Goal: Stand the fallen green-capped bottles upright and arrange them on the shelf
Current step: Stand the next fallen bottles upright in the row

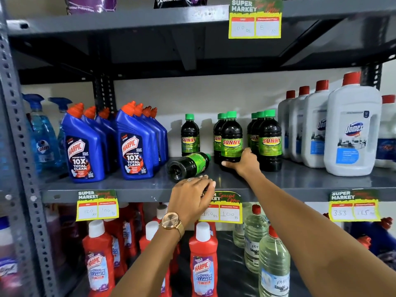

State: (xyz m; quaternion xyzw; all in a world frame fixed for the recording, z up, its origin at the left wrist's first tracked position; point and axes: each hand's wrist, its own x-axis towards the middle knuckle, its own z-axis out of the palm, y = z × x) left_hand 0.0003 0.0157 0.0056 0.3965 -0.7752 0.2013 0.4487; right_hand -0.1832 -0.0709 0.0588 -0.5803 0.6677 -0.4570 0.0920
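Observation:
One green-capped dark bottle (188, 166) lies on its side on the grey middle shelf (300, 181), base toward me and cap pointing back right. My left hand (192, 196) curls over a dark object at the shelf's front edge just below it, seemingly another bottle, mostly hidden by my fingers. My right hand (242, 163) grips the base of an upright bottle (231, 140) in the middle pair. A single upright bottle (189, 136) stands at the back left, and three more (270, 142) stand in a row to the right.
Blue Harpic bottles (135, 146) crowd the shelf's left side and white Domex jugs (351, 133) the right. Price tags (220, 209) hang from the shelf edge. Red Harpic bottles (203, 262) and clear bottles (274, 264) fill the shelf below.

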